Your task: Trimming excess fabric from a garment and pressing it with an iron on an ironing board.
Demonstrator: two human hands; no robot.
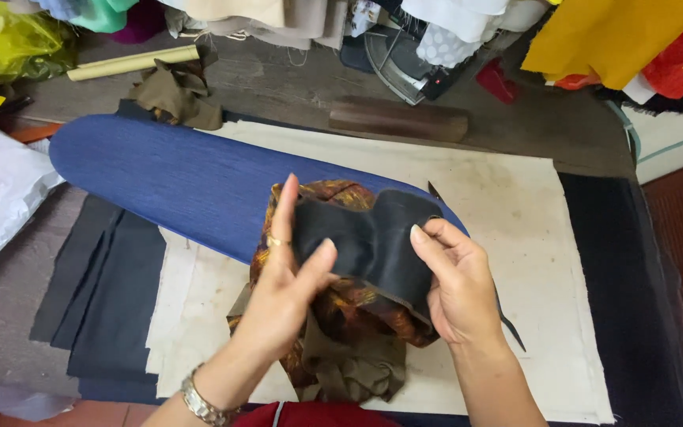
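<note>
1. We look down on a cluttered sewing table [294, 87] covered with an off-white cloth [515, 237]; a long blue padded board [175, 178] lies across it.
2. Our left hand [282, 296] pinches the black fabric piece [373, 245] between thumb and fingers, forefinger raised straight up along its left edge.
3. Our right hand [456, 285] grips the same piece's right side, thumb pressed on top, fingers curled beneath.
4. The black piece sits over a brown patterned garment [349, 308], bunched above the board's near end.
5. An iron [409, 59] rests at the table's far edge, with folded dark cloths [104, 292] at left.
</note>
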